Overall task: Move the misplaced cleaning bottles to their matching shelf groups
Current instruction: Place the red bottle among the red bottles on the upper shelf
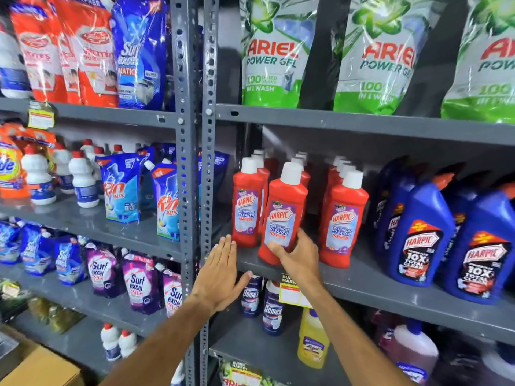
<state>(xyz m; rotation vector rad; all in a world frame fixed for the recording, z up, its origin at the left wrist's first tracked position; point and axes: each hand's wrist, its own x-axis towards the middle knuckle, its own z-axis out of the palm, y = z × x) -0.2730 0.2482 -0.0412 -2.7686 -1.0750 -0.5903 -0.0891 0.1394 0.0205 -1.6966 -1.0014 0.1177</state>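
My right hand (299,259) grips the lower part of a red Harpic bathroom cleaner bottle (284,207) with a white cap, tilted slightly at the front edge of the middle shelf (362,280). Rows of matching red Harpic bottles stand to its left (246,201) and right (344,218). My left hand (223,274) is flat, fingers together and extended, empty, just left of the leftmost red bottle at the shelf's front edge. Blue Harpic bottles (418,232) stand further right on the same shelf.
Grey perforated uprights (207,162) split the two shelf bays. Ariel gel pouches (274,51) hang above. Domex bottles (273,310) and a yellow bottle (312,341) sit on the shelf below. Rin pouches (122,188) and white bottles (83,179) fill the left bay. A cardboard box (41,369) lies bottom left.
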